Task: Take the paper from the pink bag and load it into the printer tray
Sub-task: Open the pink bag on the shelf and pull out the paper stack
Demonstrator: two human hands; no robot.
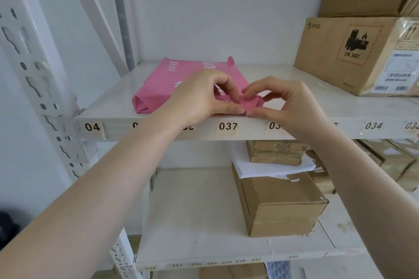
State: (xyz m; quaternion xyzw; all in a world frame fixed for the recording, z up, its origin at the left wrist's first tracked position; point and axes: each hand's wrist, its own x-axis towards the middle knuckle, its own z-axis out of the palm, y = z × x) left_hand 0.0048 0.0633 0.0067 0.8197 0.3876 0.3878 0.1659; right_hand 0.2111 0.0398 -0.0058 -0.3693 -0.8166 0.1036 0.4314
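Note:
A pink bag (163, 84) with white lettering lies flat on the white upper shelf (108, 106), its open end toward the shelf's front edge. My left hand (201, 95) pinches the bag's front edge between thumb and fingers. My right hand (288, 99) pinches the same edge just to the right, fingertips almost touching the left hand's. The bag's contents are hidden; no paper shows in it. No printer is in view.
A large cardboard box (353, 54) stands at the right of the same shelf, more boxes stacked above. The lower shelf (195, 210) holds a brown box (283, 206) with white sheets (272, 167) and smaller boxes on top. A white perforated upright (34, 70) stands at left.

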